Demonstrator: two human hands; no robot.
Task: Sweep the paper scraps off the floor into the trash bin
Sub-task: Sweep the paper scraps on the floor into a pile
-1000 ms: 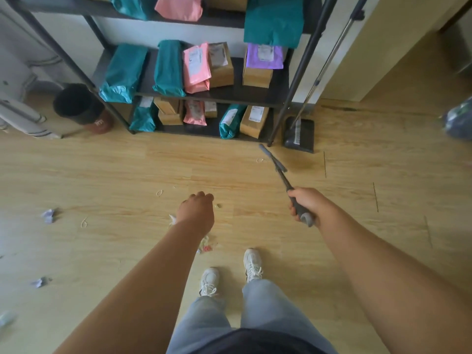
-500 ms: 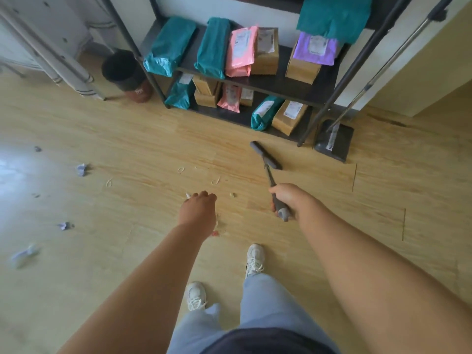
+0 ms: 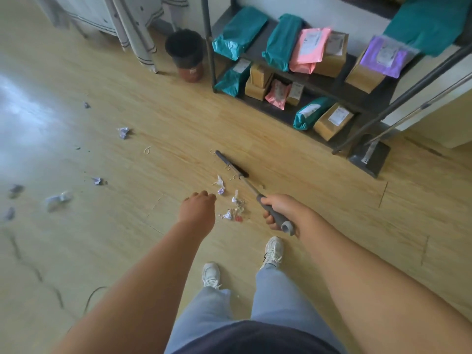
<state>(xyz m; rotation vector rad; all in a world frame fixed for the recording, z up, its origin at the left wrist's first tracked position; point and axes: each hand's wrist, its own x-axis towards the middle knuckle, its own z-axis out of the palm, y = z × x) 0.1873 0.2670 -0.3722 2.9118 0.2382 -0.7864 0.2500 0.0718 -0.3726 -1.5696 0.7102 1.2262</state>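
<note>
My right hand (image 3: 282, 212) grips the grey handle of a broom (image 3: 249, 186) whose dark head (image 3: 232, 164) rests on the wooden floor ahead of me. A small heap of paper scraps (image 3: 233, 208) lies between my two hands, just short of the broom head. My left hand (image 3: 198, 209) hangs over the floor with its fingers curled under, holding nothing that I can see. More crumpled scraps (image 3: 123, 132) are scattered to the left (image 3: 57, 199). The black trash bin (image 3: 186, 53) stands at the back beside the shelf.
A dark shelf rack (image 3: 309, 83) full of parcels runs along the back right. A black dustpan (image 3: 369, 157) with a long handle leans at its right end. White furniture legs (image 3: 139, 38) stand at the back left. My shoes (image 3: 273, 250) are close below the scrap heap.
The view has swung to the left, bringing more scattered scraps into sight. The broom head has moved left and nearer to me across the floor, and the small heap now shows between my hands.
</note>
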